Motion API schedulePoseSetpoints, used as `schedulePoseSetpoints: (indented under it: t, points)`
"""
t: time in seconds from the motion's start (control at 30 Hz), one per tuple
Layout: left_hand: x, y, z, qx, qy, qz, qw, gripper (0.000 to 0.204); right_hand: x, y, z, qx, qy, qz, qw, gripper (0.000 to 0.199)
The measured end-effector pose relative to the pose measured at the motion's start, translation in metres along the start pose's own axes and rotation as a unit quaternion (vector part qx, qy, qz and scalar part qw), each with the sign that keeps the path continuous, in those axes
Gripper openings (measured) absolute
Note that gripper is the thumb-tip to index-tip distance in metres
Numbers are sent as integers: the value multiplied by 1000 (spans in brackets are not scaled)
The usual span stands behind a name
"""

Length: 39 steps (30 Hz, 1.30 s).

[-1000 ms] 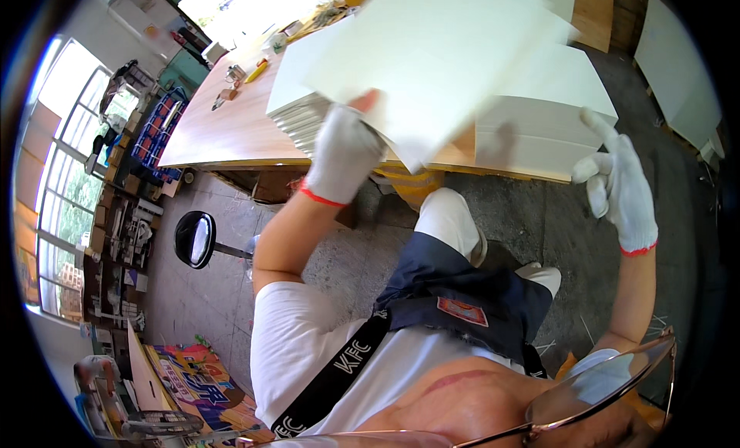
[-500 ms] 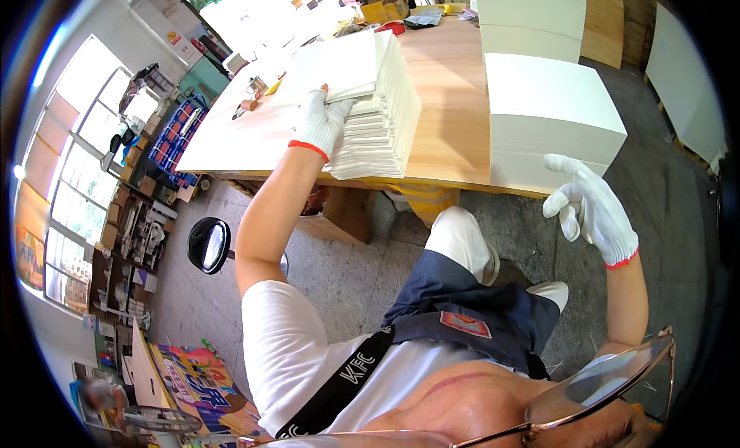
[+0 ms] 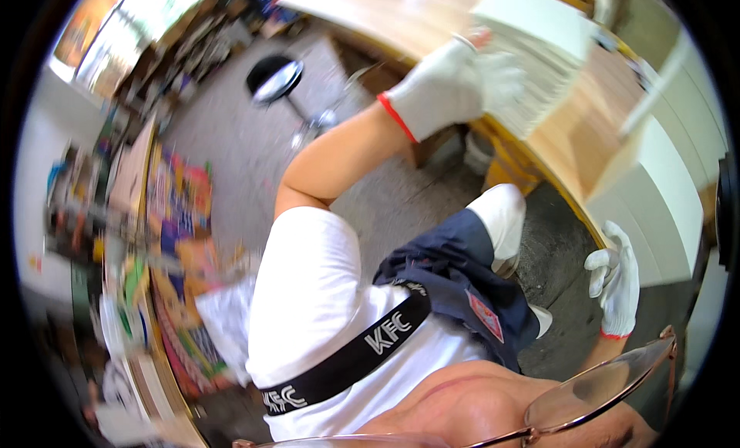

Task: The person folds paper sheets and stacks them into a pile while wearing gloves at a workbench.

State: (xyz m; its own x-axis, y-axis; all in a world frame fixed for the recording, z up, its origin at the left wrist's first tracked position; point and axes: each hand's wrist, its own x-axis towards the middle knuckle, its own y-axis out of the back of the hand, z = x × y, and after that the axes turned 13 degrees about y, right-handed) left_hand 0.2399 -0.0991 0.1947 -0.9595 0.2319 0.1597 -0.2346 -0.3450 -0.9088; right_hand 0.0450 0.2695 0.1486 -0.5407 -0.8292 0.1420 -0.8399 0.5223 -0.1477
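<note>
Head view shows white-gloved left hand (image 3: 455, 85) blurred at uneven white-sheet stack (image 3: 543, 58) on brown wooden table (image 3: 580, 112), grip unclear. White-gloved right hand (image 3: 617, 284) is loosely curled, empty. Sheets already lie piled; what is left, I cannot tell

The sheets (image 3: 539, 18) are white, the tabletop (image 3: 580, 112) tan, the strap (image 3: 351, 365) black-and-white.

Grey floor (image 3: 231, 163); bright window (image 3: 150, 24) upper left; pale wall (image 3: 58, 112) left; wood-topped table (image 3: 378, 10) above
</note>
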Motion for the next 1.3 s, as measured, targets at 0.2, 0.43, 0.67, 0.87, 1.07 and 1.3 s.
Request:
schedulePoseSetpoints:
  t: [0.2,0.43,0.67,0.87,1.07,1.3]
  points:
    - [-126,47,-188,171,-118,342,916,57,12,-97,56,90,-127,-97,983,45]
    - [-107,16,-288,73,-105,396,909,39,14,-171,0,109,-157,-278,941,44]
    - [-135,58,-330,38,-240,278,929,31,12,-240,61,50,-262,-288,920,41]
    - [-169,41,-357,-136,-376,327,857,20,-1,-289,103,126,-344,-388,846,43]
    - [-198,41,-374,-151,-424,442,776,33,-19,-322,124,136,-399,-445,790,39]
    - [-214,46,-390,-215,-474,445,729,37,-30,-341,152,123,-452,-446,763,44]
